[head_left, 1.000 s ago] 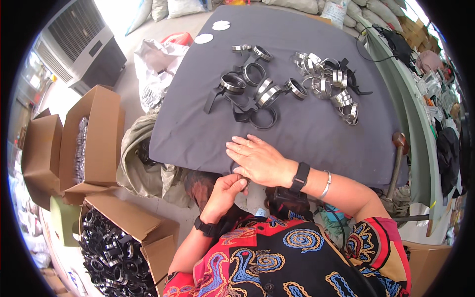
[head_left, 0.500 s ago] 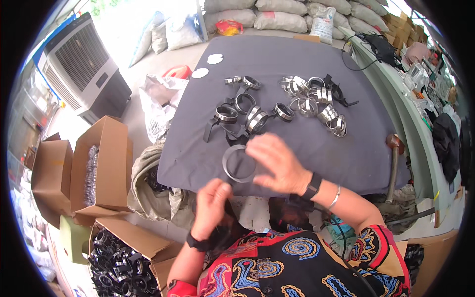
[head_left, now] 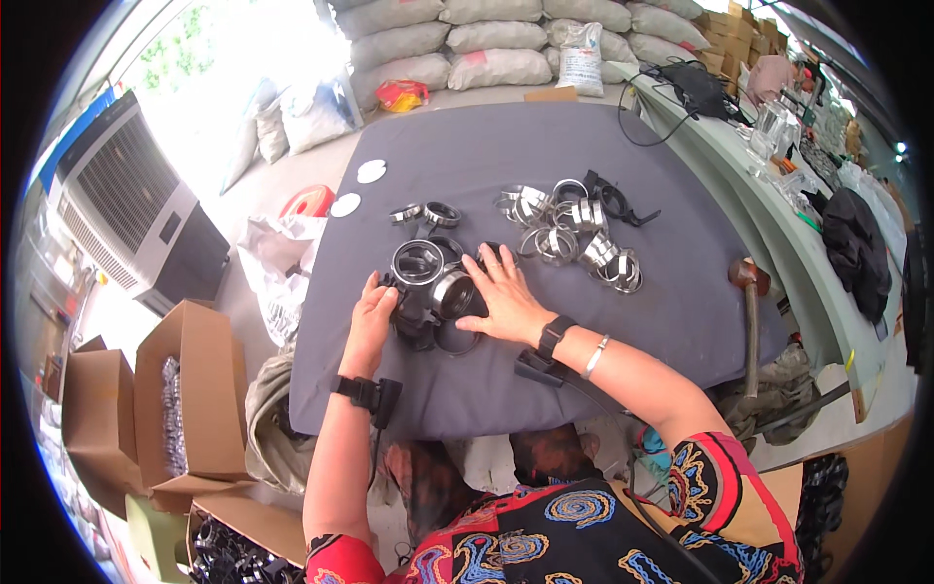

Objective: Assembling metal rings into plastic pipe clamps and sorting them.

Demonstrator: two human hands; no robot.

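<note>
A cluster of black plastic rings with handles and silver metal bands (head_left: 418,261) lies on the grey cloth-covered table. My left hand (head_left: 368,319) rests against the cluster's left side, fingers reaching forward and apart. On the other side my right hand (head_left: 508,300) lies with fingers spread, touching the black pieces beside a wide silver-banded ring (head_left: 453,294). Between the hands, at the near side, a thin ring (head_left: 457,341) is partly covered. Two smaller banded rings (head_left: 424,213) lie just beyond. Farther right is a group of loose silver metal rings (head_left: 556,243).
A mallet (head_left: 750,292) lies at the table's right edge. White discs (head_left: 371,171) are at the far left. Open cardboard boxes (head_left: 209,389) stand on the floor to the left, one near me holding black ringed parts (head_left: 238,557). A long bench (head_left: 700,146) runs along the right.
Both hands have moved forward to the two sides of the black ringed parts, which now sit closer together. The thin ring is now against the cluster. My view has shifted.
</note>
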